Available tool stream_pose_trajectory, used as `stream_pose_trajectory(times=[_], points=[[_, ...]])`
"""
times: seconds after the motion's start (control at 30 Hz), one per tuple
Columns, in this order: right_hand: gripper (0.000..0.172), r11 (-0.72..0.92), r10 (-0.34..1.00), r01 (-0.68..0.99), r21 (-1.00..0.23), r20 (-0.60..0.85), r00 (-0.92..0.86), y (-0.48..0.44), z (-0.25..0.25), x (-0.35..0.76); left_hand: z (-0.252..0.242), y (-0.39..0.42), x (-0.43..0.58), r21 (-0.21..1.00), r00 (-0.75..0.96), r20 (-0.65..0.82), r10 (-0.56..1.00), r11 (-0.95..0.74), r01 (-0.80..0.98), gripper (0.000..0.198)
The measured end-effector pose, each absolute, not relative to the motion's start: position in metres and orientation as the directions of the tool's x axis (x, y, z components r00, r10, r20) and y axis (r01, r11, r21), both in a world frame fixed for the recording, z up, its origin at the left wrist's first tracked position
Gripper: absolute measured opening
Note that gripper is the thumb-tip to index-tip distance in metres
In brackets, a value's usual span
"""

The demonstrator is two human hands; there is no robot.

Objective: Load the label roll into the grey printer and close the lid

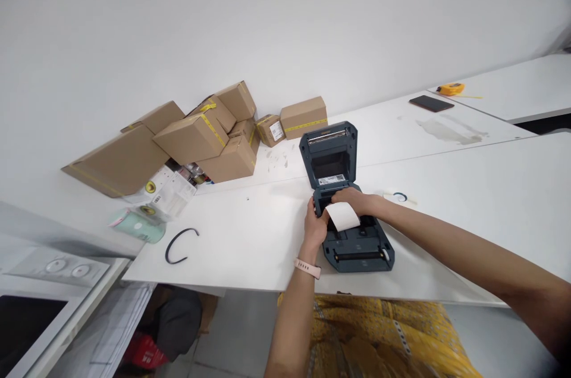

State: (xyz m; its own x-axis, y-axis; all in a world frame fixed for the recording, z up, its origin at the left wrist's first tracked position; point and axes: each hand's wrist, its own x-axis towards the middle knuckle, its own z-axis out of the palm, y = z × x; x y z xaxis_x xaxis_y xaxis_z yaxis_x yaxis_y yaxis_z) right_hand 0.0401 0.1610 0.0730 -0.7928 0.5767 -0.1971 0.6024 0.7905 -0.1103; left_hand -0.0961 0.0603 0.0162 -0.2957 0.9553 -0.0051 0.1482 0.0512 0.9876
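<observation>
A dark blue-grey label printer (357, 247) lies on the white table with its lid (330, 155) raised. From its roll bay a strip of white label paper (343, 216) curls toward the front; the roll itself is mostly hidden by my hands. My left hand (314, 224), with a pink wristband (307, 268) at the wrist, is closed around the printer's left side wall, its thumb reaching inward beside the paper. Reaching into the bay from the right, my right hand (354, 200) has its fingers curled down over the paper roll, fingertips partly hidden.
Several cardboard boxes (191, 137) are piled against the wall at the left, beside a mint-green container (138, 226). A black headband (172, 247) lies near the left edge. Toward the right are a hair tie (400, 196), a dark phone (431, 103) and a yellow tape measure (451, 89).
</observation>
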Motion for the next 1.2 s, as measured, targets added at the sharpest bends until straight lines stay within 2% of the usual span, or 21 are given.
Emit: stream_pose_trajectory(times=[0.1,0.2,0.43,0.57,0.67,0.73,0.9,1.07,1.2], points=[[0.023,0.807,0.548,0.582,-0.093,-0.245,-0.800,0.159,0.075,0.042,0.017,0.061,-0.096,0.988,-0.305,-0.021,0.952,0.066,0.139,0.068],[0.012,0.823,0.535,0.560,-0.098,-0.201,-0.821,0.155,0.076,0.043,0.018,0.061,-0.096,0.988,-0.314,-0.041,0.949,0.086,0.130,0.069],[0.019,0.869,0.481,0.477,-0.131,-0.006,-0.877,0.130,0.085,0.064,0.029,0.056,-0.091,0.995,-0.304,0.035,0.952,-0.006,0.097,0.064],[0.029,0.882,0.445,0.393,-0.261,0.180,-0.877,0.103,0.084,0.095,0.035,0.053,-0.091,0.991,-0.287,0.051,0.957,-0.012,0.135,0.063],[0.030,0.851,0.480,0.351,-0.392,0.305,-0.823,0.077,0.074,0.114,0.035,0.051,-0.092,0.978,-0.326,-0.013,0.945,0.080,0.194,0.071],[0.031,0.834,0.513,0.360,-0.418,0.349,-0.784,0.058,0.065,0.123,0.036,0.045,-0.090,0.959,-0.362,-0.036,0.931,0.134,0.248,0.078],[0.034,0.854,0.516,0.379,-0.357,0.486,-0.705,0.016,0.042,0.132,0.034,0.004,-0.076,0.937,-0.326,0.011,0.945,0.104,0.333,0.082],[0.052,0.865,0.496,0.411,-0.288,0.617,-0.611,-0.017,0.014,0.132,0.028,-0.045,-0.057,0.962,-0.324,-0.031,0.946,0.116,0.248,0.088],[0.049,0.862,0.485,0.425,-0.277,0.695,-0.530,-0.026,0.000,0.131,0.024,-0.060,-0.051,0.972,-0.329,-0.048,0.943,0.120,0.201,0.090]])
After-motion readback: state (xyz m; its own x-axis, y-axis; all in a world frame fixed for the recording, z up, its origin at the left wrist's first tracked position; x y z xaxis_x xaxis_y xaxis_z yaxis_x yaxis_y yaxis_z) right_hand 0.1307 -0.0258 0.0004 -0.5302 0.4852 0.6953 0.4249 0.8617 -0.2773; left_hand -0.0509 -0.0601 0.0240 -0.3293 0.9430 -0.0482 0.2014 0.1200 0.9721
